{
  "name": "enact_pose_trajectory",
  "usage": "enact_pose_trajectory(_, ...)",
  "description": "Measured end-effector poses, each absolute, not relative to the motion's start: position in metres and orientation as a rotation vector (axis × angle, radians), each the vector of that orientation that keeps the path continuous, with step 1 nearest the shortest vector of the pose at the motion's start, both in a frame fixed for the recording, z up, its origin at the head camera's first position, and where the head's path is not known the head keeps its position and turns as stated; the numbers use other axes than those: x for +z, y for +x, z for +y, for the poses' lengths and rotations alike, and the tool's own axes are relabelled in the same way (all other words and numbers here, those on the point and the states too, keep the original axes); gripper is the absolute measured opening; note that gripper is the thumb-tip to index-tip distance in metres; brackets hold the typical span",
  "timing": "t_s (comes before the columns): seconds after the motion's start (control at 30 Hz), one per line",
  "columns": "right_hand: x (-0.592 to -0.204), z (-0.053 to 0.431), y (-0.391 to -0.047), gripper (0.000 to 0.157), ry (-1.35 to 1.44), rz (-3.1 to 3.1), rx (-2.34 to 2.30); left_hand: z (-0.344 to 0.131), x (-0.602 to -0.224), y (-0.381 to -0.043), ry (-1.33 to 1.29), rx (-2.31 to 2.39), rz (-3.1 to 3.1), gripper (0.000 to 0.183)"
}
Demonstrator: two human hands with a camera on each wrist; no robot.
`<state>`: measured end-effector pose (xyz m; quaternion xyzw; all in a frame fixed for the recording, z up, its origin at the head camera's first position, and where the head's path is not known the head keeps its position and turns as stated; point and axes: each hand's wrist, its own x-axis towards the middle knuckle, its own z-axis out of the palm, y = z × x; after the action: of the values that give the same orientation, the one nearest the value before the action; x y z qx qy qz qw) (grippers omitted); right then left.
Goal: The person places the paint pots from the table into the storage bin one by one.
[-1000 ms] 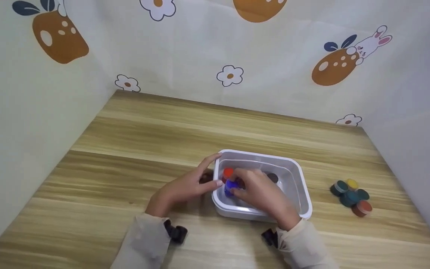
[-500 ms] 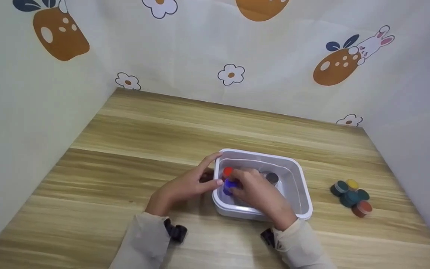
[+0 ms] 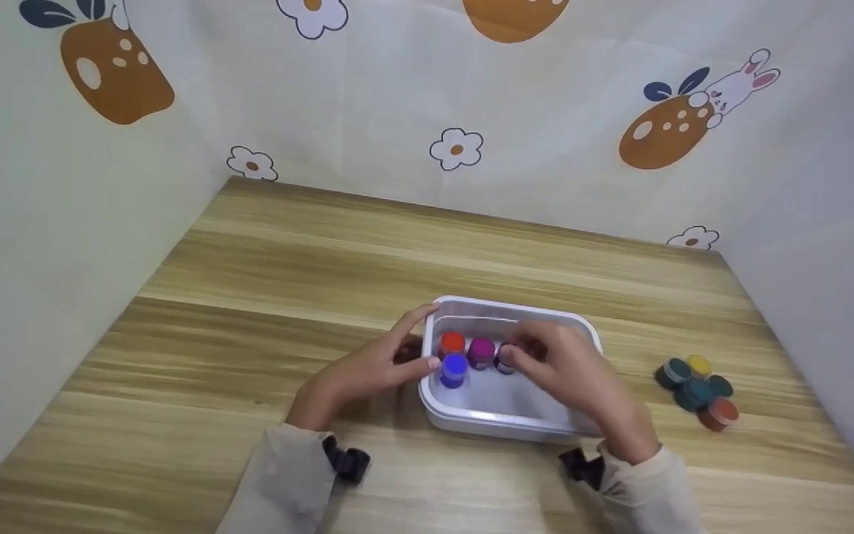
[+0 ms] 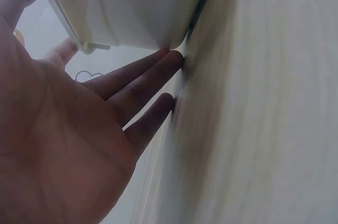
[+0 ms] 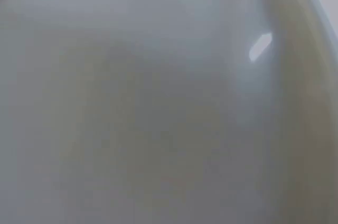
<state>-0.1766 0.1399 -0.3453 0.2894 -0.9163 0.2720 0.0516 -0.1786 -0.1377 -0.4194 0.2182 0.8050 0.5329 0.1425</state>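
Note:
In the head view, a white plastic container [image 3: 501, 426] stands on the table. Inside, at its left end, are a red-lidded paint pot [image 3: 452, 343], a blue-violet one [image 3: 454, 370] and a magenta one [image 3: 481, 352]. Beside the magenta pot, my right hand [image 3: 571, 371] pinches a dark paint pot [image 3: 504, 361] between thumb and fingers, partly covering it. My left hand [image 3: 368, 371] rests against the container's left side, thumb and index finger at the rim. The left wrist view has its straight fingers [image 4: 142, 84] by the container's outer wall [image 4: 132, 7]. Only blurred container surface [image 5: 158, 102] fills the right wrist view.
Right of the container, several more paint pots [image 3: 694, 393] with green, yellow and reddish-brown lids cluster on the wooden table [image 3: 308, 252]. Fabric-covered walls [image 3: 368, 96] printed with fruit and flowers enclose the table's back and sides.
My right hand has let go of the blue-violet pot, moved right and taken hold of the dark pot, which now sits further left. The magenta pot has come into sight. My left hand stays put.

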Motion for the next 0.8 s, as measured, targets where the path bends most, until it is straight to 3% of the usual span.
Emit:
enact_pose_trajectory(0.17, -0.330, 0.211, -0.180, 0.013, 0.509, -2.717, 0.803, -0.137, -0.418, -0.179, 0.642, 1.532, 2.331, 0.079)
enact_pose_trajectory(0.4, -0.353, 0.306, -0.192, 0.027, 0.185, -2.774, 0.787, -0.138, -0.416, -0.178, 0.623, 1.534, 2.313, 0.079)
enact_pose_trajectory(0.8, -0.389, 0.344, -0.196, 0.039, 0.161, -2.943, 0.783, -0.140, -0.418, -0.180, 0.667, 1.533, 2.329, 0.080)
